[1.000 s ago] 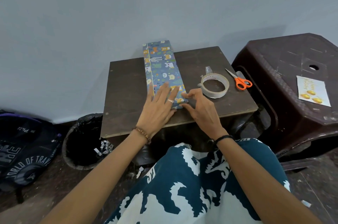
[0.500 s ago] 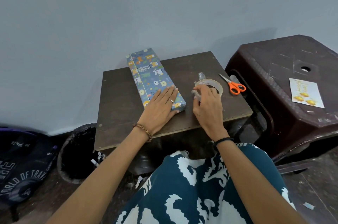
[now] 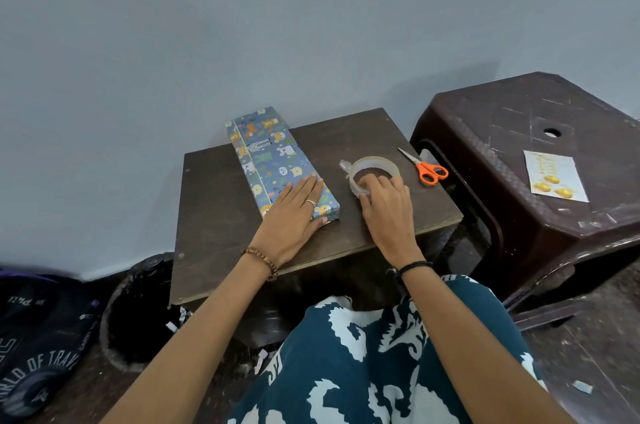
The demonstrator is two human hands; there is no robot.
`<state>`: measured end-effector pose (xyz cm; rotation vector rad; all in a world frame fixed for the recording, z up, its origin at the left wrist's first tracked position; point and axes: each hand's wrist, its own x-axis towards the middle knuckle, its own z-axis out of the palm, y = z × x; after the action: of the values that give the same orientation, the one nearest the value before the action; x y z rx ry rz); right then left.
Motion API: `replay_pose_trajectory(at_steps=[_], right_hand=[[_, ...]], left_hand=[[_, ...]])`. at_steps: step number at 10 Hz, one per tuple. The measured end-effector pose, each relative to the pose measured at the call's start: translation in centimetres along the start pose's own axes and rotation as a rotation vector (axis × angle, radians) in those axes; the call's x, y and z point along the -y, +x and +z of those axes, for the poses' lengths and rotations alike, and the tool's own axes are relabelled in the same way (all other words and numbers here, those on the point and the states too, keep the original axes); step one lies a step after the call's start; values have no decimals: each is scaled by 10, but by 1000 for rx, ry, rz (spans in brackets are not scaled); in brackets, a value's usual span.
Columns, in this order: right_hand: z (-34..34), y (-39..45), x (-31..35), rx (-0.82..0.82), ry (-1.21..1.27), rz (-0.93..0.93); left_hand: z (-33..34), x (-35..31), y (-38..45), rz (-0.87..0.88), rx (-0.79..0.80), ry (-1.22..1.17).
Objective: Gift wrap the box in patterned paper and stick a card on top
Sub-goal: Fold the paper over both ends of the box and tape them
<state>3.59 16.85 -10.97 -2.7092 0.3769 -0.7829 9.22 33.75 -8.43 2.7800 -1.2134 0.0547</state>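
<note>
Reaching away from the box's near end, where it was pinching the fold a second ago, my right hand [image 3: 386, 207] now sits on the tape roll [image 3: 374, 174], fingers curled over its near rim and gripping it; the loose tape end sticks up at the roll's 10 o'clock. My left hand [image 3: 294, 216] has stayed put, fingers straight and spread flat, pressing down on the near end of the wrapped box [image 3: 273, 160]. That box, covered in blue bear-patterned paper, lies on the small dark table [image 3: 221, 216] with its long axis running from 11 o'clock at the wall down to 5 o'clock at my palm. From the roll, the fold I am holding shut lies at about 8 o'clock, just beside it, so the right hand is the nearer one to bring tape across while the left keeps the flap down. Orange-handled scissors [image 3: 427, 170] rest at the roll's 3 o'clock, near the table's right edge. Well apart, at 3 o'clock on the brown plastic stool [image 3: 519, 133], the card [image 3: 556, 176] waits untouched. By my reading, the end flap is not yet taped and the card step remains.
</note>
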Motion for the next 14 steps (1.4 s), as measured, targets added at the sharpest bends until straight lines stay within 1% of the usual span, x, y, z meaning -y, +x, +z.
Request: replay_pose_trajectory(at_steps=[2, 5, 7, 8, 9, 11, 12, 13, 14], right_hand=[[-3, -1, -2, -1, 96, 34], [-7, -5, -5, -32, 113, 17], [-5, -3, -5, -23, 44, -15], [-5, -3, -5, -68, 9, -37], [-5, -3, -2, -72, -58, -67], [-8, -4, 4, -60, -185, -67], [-9, -8, 7, -46, -205, -71], [-10, -15, 9, -45, -169, -61], [-18, -18, 6, 75, 202, 44]], left_hand=[[-1, -2, -1, -14, -13, -3], [-4, -3, -2, -18, 9, -4], [-5, -4, -1, -26, 18, -20], [-4, -3, -2, -23, 21, -14], [-5, -3, -1, -24, 21, -24], [-5, -3, -2, -25, 19, -12], [-6, -4, -2, -27, 22, -12], [-6, -4, -2, -29, 26, -13], [-8, -3, -1, -23, 44, -18]])
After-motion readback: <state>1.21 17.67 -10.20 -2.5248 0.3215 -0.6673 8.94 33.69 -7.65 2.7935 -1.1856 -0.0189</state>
